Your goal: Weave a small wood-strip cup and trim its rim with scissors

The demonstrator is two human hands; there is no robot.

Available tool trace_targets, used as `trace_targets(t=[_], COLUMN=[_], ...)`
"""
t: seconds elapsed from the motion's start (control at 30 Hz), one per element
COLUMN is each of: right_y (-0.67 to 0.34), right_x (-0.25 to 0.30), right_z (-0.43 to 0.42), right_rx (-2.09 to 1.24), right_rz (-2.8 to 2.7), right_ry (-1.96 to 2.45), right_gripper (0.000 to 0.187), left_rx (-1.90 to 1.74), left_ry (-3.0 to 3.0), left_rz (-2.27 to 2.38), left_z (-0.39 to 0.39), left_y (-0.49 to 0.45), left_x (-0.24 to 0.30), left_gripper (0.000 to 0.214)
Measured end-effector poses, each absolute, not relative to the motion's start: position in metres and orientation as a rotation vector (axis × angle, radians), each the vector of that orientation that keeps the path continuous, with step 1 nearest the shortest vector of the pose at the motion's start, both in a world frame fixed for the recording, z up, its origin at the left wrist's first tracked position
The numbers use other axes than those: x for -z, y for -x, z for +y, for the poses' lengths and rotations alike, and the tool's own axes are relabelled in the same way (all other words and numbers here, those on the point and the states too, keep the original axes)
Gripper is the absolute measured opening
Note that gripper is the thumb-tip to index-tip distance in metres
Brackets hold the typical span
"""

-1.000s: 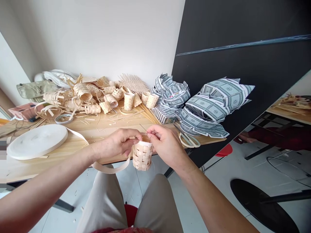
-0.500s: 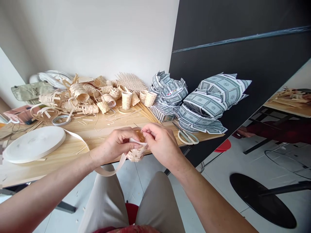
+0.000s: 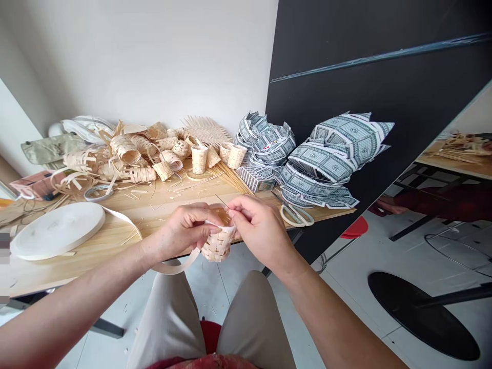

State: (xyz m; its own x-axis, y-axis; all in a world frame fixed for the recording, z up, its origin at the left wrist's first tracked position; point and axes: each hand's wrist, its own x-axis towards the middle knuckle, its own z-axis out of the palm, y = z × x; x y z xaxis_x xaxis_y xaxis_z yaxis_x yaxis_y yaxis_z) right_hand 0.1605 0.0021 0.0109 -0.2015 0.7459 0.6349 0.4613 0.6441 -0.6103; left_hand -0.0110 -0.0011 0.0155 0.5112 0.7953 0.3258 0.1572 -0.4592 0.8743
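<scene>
Small woven basket: held between the two hands, just off the near edge of the table and above the knees, with its mouth turned upward and its sides of interlaced pale strips shown below a white-edged rim
Left hand: closed on the left side of the rim, the edge being pinched between thumb and fingers
Right hand: curled at the right of the rim, with a thin needle-like rod pinched between thumb and forefinger and pointed up and leftward over the mouth; whether the basket wall is also gripped cannot be told
Pale ribbon: hung in a loop below the left wrist, partly hidden by the forearm
White reel: laid flat at the left of the table, a band being trailed from it toward the left forearm
Tape roll: laid just beyond the reel
Scissors: laid to the right of the right hand, pale handles turned to the near side
Heap of woven pieces: piled at the far left
Woven cup: stood upright at the heap's right
Thin sticks: laid in a bundle beyond the hands
Folded patterned paper: stacked at the right, by the black panel
</scene>
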Motion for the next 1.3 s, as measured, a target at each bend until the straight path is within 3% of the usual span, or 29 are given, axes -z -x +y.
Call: trace_targets(t=[0.13,0.4,1.3], right_y=[-0.165,-0.179,-0.196], right_x=[-0.011,-0.013,-0.025], right_z=[-0.004,-0.014,-0.022], right_rx=[-0.282,0.322,0.680], right_rz=[-1.809,-1.936,-2.311], right_ry=[0.861,0.680,0.576], right_gripper=[0.019,0.023,0.034], left_rx=[-0.897,-0.996,-0.757], left_ry=[-2.144,-2.691,-2.807], left_rz=[0.772,0.776,0.916], left_z=[-0.006,-0.017,-0.023], left_y=[0.017,0.022,0.032], left_x=[-0.018,-0.026,-0.014], left_gripper=[0.022,0.022,0.018])
